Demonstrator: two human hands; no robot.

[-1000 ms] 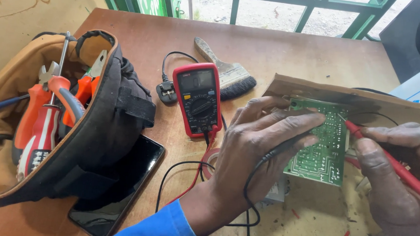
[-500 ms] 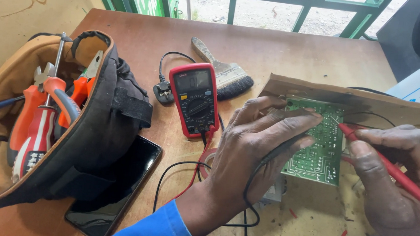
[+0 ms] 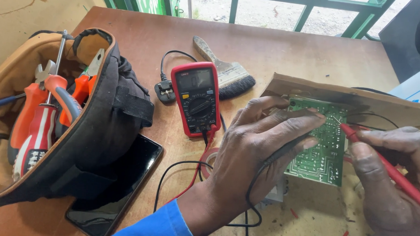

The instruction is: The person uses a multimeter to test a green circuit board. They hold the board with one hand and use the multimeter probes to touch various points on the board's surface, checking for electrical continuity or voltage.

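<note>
A green circuit board [image 3: 323,146] lies on a brown cardboard piece [image 3: 362,101] on the wooden table. My left hand [image 3: 256,148] rests over the board's left side and holds a black probe [image 3: 284,152] between its fingers, pressed down on the board. My right hand [image 3: 396,183] grips a red probe [image 3: 383,161] whose tip touches the board's upper right part. A red multimeter [image 3: 196,97] lies just left of my left hand, with black and red leads running from it.
An open tool bag [image 3: 54,120] with orange-handled pliers and a red screwdriver fills the left. A black phone [image 3: 117,189] lies beneath its edge. A paintbrush [image 3: 226,69] and a black plug [image 3: 164,90] sit behind the multimeter. A green window frame borders the table's far side.
Both hands stay on the board with the probes. The red probe tip has shifted slightly on the board. The camera view has drifted a little.
</note>
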